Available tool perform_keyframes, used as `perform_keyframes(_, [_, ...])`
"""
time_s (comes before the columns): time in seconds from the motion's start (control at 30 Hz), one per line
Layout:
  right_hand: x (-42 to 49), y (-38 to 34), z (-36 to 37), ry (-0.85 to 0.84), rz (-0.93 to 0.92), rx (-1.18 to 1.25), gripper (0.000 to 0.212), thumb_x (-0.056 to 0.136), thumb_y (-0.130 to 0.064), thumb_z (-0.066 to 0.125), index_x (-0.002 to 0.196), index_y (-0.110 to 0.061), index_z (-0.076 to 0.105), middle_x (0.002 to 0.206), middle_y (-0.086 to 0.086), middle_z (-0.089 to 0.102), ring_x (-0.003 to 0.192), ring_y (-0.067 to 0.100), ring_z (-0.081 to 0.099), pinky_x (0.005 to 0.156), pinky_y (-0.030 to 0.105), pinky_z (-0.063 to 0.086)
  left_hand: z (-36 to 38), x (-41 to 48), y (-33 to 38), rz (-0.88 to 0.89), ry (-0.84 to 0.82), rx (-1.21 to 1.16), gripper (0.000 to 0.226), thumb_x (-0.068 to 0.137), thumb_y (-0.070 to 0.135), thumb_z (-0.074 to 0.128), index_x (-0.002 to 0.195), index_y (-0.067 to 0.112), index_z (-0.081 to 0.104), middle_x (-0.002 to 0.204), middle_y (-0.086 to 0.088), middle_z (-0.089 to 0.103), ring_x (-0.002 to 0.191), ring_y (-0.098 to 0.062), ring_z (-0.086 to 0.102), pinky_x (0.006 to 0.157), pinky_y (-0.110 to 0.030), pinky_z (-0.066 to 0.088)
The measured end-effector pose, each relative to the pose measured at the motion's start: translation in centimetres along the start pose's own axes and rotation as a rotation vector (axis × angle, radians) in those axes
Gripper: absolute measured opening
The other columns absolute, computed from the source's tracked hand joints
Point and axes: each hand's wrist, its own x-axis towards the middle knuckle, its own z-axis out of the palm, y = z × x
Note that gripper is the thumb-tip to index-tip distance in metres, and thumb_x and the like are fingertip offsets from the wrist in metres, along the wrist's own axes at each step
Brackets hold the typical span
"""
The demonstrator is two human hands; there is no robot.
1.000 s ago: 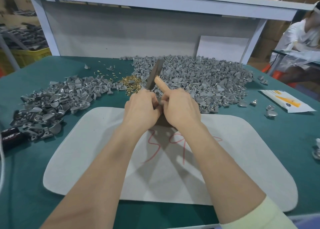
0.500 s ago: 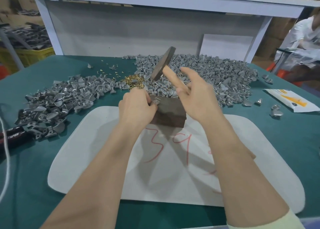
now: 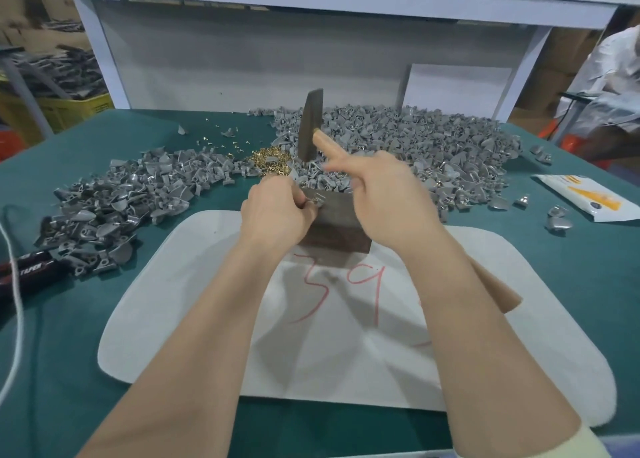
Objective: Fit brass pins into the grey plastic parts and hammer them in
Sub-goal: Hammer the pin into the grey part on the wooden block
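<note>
My left hand (image 3: 277, 215) pinches a small grey plastic part (image 3: 316, 202) against the top near corner of a dark block (image 3: 334, 223). My right hand (image 3: 384, 194) grips a hammer (image 3: 310, 125), index finger stretched along its dark head. The head stands nearly upright above and behind the block. The wooden handle's end pokes out beside my right forearm. A heap of brass pins (image 3: 270, 159) lies just behind my left hand. Whether a pin sits in the held part is hidden by my fingers.
A big heap of grey parts (image 3: 433, 145) fills the back right and a smaller heap (image 3: 121, 208) the left. The block stands on a white mat (image 3: 207, 319) with red digits. Black-and-red tool (image 3: 27, 270), white cord (image 3: 14, 319), packet (image 3: 588, 197), a person (image 3: 616, 86).
The hammer head swung from a rightward tilt to nearly upright. My right hand dropped closer to the block. My left hand stayed on the grey part.
</note>
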Motion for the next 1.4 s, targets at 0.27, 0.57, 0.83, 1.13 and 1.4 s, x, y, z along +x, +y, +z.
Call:
perform_keyframes(0.27, [0.8,0.5,2.0,-0.079,0.089,-0.069,0.024,0.094,-0.03,0.055,0.115,-0.035,0.064,0.109,0.002,0.044,0.103,0.03,0.056,0.08,0.033,0.039,-0.3,-0.4,0.4,0.102,-0.073,0.026,0.015,0.085,0.018,0.065,0.075,0.024,0.056,0.086,0.002,0.054,0.104,-0.03,0.056,0.094,-0.042,0.045])
perform_keyframes(0.57, [0.9,0.5,2.9,-0.044,0.051,-0.076,0.012,0.092,-0.034,0.056,0.097,-0.033,0.067,0.095,0.0,0.043,0.093,0.028,0.056,0.071,0.032,0.036,-0.2,-0.2,0.2,0.112,-0.069,-0.006,0.014,0.085,0.021,0.067,0.077,0.025,0.057,0.091,0.002,0.054,0.106,-0.029,0.056,0.095,-0.043,0.044])
perform_keyframes(0.83, [0.9,0.3,3.2,0.012,0.073,-0.071,0.017,0.091,-0.034,0.055,0.104,-0.035,0.067,0.093,0.001,0.044,0.091,0.03,0.057,0.07,0.031,0.035,-0.2,-0.2,0.2,0.115,-0.069,0.01,0.014,0.085,0.022,0.065,0.074,0.024,0.058,0.088,0.002,0.055,0.105,-0.031,0.056,0.093,-0.043,0.045])
perform_keyframes(1.13, [0.8,0.0,3.4,0.055,0.13,-0.04,0.016,0.089,-0.032,0.056,0.1,-0.029,0.068,0.106,0.006,0.057,0.093,0.03,0.06,0.069,0.03,0.036,-0.1,-0.3,0.4,0.118,-0.076,0.039,0.007,0.084,0.02,0.064,0.078,0.021,0.06,0.1,-0.005,0.064,0.102,-0.03,0.056,0.088,-0.043,0.047])
perform_keyframes(1.4, [1.2,0.1,3.7,0.064,0.111,-0.043,0.027,0.092,-0.029,0.053,0.116,-0.038,0.062,0.091,0.001,0.044,0.075,0.025,0.045,0.066,0.031,0.035,-0.1,-0.3,0.4,0.12,-0.078,0.038,0.008,0.084,0.02,0.063,0.077,0.021,0.06,0.101,-0.005,0.062,0.102,-0.029,0.056,0.089,-0.044,0.047])
